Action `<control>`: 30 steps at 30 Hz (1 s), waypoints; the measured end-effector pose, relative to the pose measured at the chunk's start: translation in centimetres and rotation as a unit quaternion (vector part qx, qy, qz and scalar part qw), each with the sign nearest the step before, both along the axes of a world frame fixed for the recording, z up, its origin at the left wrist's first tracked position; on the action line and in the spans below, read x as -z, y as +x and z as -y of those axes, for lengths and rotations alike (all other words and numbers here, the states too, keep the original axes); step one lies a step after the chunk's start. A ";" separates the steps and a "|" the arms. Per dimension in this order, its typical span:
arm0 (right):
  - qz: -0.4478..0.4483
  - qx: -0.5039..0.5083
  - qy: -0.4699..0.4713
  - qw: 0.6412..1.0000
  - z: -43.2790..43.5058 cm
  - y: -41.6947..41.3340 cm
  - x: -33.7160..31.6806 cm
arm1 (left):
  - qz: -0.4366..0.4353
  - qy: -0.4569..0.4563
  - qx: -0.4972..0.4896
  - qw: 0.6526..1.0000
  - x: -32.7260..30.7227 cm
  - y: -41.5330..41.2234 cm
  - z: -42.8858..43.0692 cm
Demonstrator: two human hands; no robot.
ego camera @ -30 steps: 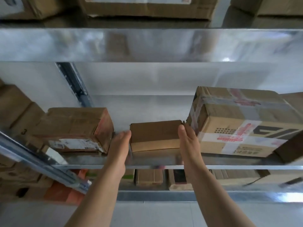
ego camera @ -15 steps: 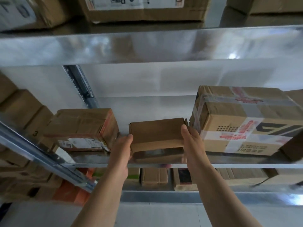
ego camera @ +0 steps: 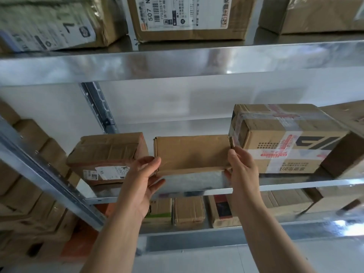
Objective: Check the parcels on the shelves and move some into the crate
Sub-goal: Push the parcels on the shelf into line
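A small flat brown cardboard parcel (ego camera: 192, 152) is held just above the middle metal shelf (ego camera: 197, 184), tilted with its top face toward me. My left hand (ego camera: 142, 178) grips its left end, fingers above and thumb below. My right hand (ego camera: 241, 166) pinches its right end. To its left lies a taped brown parcel (ego camera: 107, 154) with a white label. On the right stands a larger taped carton (ego camera: 283, 138) with red and black print. No crate is in view.
The upper shelf (ego camera: 177, 60) carries a labelled carton (ego camera: 189, 16) and a wrapped parcel (ego camera: 49, 22). Several small boxes (ego camera: 189, 210) stand on the lower shelf. More cartons fill the rack at the left (ego camera: 29, 174). A slanted metal upright (ego camera: 49, 176) crosses the lower left.
Both hands have closed on the ends of the small parcel and lifted it off the shelf, tipping its top face toward me. The view has tilted upward.
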State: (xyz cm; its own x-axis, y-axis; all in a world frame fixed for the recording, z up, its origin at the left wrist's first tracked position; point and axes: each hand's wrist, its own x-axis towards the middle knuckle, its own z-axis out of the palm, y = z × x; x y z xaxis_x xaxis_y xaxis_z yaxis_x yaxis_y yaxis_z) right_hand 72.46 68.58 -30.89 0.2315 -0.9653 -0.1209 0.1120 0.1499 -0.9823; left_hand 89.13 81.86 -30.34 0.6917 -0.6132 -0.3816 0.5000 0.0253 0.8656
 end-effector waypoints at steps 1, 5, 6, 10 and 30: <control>0.002 0.004 0.000 1.000 -0.2 0.0 0.1 | -0.003 -0.006 0.003 1.000 0.0 0.1 -0.3; 0.004 0.012 0.001 1.000 -1.2 0.1 0.2 | -0.020 -0.020 -0.004 1.000 0.0 0.3 -1.3; 0.004 0.014 0.004 1.000 -1.4 0.2 0.2 | -0.024 -0.024 -0.006 0.999 0.0 0.3 -1.4; -0.001 0.015 0.009 1.000 -1.7 0.3 0.4 | -0.041 -0.040 0.004 0.998 -0.2 0.2 -1.8; -0.043 -0.154 -0.010 0.987 -5.3 1.7 -2.5 | 0.219 -0.039 0.048 0.974 -3.0 -3.5 -0.9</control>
State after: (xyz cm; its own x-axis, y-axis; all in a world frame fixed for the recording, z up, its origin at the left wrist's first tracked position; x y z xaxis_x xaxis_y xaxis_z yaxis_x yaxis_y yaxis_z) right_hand 74.17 73.86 -28.42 0.5039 -0.8532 -0.1349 -0.0194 0.1449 -0.9893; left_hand 85.67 82.75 -27.31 0.7159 -0.6981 -0.0116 0.0860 0.0718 0.9937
